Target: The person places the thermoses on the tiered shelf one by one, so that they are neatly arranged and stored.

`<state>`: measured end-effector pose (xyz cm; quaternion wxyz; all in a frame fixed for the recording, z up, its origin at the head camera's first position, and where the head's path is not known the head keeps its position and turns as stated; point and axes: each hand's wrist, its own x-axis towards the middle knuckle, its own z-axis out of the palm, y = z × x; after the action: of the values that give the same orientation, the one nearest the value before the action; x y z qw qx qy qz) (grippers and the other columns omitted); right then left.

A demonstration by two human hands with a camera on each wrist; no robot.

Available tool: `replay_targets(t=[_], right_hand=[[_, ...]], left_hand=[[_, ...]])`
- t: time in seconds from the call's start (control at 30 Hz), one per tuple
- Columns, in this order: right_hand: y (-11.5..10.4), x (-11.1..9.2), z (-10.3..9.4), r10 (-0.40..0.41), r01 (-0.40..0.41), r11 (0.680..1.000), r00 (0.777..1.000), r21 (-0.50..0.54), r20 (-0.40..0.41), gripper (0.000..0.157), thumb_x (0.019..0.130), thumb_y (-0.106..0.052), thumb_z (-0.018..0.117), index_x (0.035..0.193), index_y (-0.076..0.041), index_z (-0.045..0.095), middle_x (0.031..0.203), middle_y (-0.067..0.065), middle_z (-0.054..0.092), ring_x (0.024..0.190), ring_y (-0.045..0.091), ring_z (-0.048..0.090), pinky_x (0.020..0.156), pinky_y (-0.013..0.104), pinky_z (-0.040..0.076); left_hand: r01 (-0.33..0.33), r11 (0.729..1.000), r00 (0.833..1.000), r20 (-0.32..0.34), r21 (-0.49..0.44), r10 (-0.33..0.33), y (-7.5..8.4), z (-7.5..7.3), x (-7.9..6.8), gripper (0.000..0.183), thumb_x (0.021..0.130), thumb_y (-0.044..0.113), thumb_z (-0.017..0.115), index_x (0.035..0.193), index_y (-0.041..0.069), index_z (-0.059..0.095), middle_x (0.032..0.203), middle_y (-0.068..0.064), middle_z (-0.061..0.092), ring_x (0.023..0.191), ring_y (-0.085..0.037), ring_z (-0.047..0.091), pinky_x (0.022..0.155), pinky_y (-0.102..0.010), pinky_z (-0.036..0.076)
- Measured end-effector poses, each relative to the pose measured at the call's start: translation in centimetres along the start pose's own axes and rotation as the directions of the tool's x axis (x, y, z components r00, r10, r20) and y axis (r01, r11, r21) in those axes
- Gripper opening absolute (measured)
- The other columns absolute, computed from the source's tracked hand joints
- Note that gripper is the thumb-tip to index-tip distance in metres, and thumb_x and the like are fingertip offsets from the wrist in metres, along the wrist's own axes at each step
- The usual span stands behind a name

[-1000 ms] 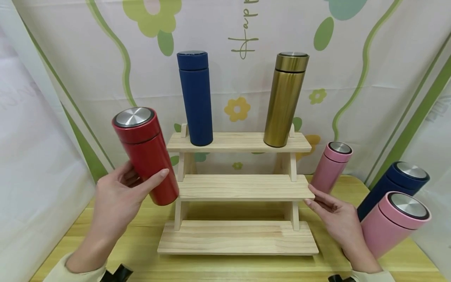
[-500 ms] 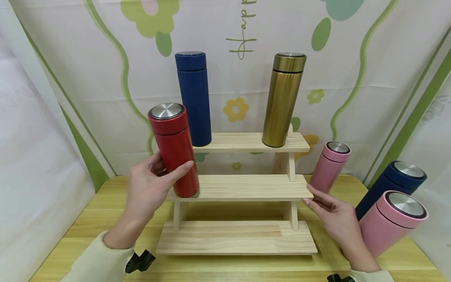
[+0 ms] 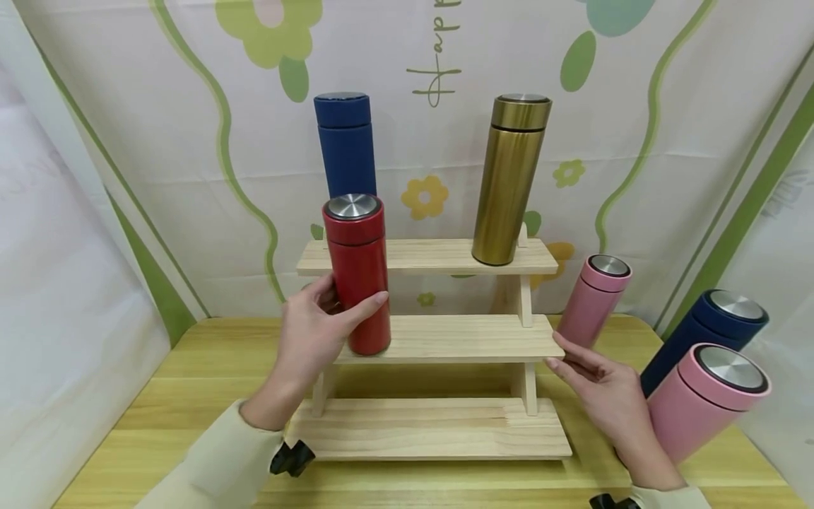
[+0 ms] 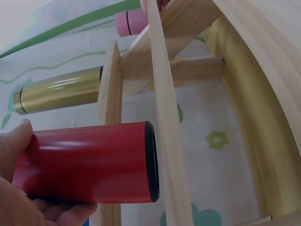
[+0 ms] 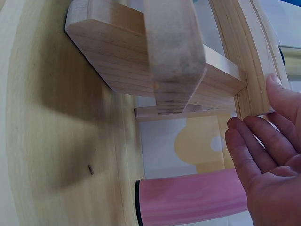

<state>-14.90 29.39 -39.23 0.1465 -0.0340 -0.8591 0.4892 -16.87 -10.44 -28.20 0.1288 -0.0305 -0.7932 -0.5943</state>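
Observation:
My left hand (image 3: 311,336) grips a red thermos bottle (image 3: 361,283) with a silver lid, thumb on one side and fingers on the other. The bottle is upright over the left part of the middle step of a three-step wooden display stand (image 3: 464,336). In the left wrist view its dark base (image 4: 152,162) is close to that step; I cannot tell if they touch. My right hand (image 3: 610,403) pinches the right end of the middle step, thumb and fingers on opposite sides of the board (image 5: 251,61).
On the top step stand a blue bottle (image 3: 346,152), partly behind the red one, and a gold bottle (image 3: 514,184). Right of the stand, on the wooden table (image 3: 210,367), are a small pink bottle (image 3: 591,304), a navy bottle (image 3: 693,339) and a larger pink bottle (image 3: 699,410).
My left hand has carried the red bottle rightward, from left of the stand to over the middle step, and the bottle has become more upright. The right hand keeps its place.

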Motion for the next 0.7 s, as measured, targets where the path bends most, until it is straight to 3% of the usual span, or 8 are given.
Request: replay_targets(t=[0.33, 0.7], right_hand=[[0.0, 0.0, 0.2, -0.008, 0.008, 1.0, 1.0, 0.002, -0.005, 0.051, 0.096, -0.041, 0.083, 0.142, -0.021, 0.072, 0.118, -0.028, 0.073, 0.099, -0.019, 0.068, 0.08, 0.007, 0.059], [0.0, 0.0, 0.1, 0.003, -0.003, 1.0, 1.0, -0.015, -0.005, 0.052, 0.095, -0.043, 0.083, 0.142, -0.024, 0.072, 0.118, -0.028, 0.074, 0.1, -0.02, 0.067, 0.078, 0.007, 0.059]], left_hand=[[-0.011, 0.999, 1.0, 0.002, -0.032, 0.011, -0.3, 1.2, 0.5, 0.051, 0.086, 0.035, 0.094, 0.13, 0.018, 0.074, 0.121, -0.004, 0.08, 0.11, -0.021, 0.077, 0.096, -0.042, 0.067], [-0.039, 0.999, 0.999, 0.018, -0.015, 0.04, -0.3, 1.3, 0.7, 0.052, 0.087, 0.036, 0.093, 0.131, 0.017, 0.073, 0.122, -0.003, 0.08, 0.111, -0.021, 0.077, 0.096, -0.042, 0.068]])
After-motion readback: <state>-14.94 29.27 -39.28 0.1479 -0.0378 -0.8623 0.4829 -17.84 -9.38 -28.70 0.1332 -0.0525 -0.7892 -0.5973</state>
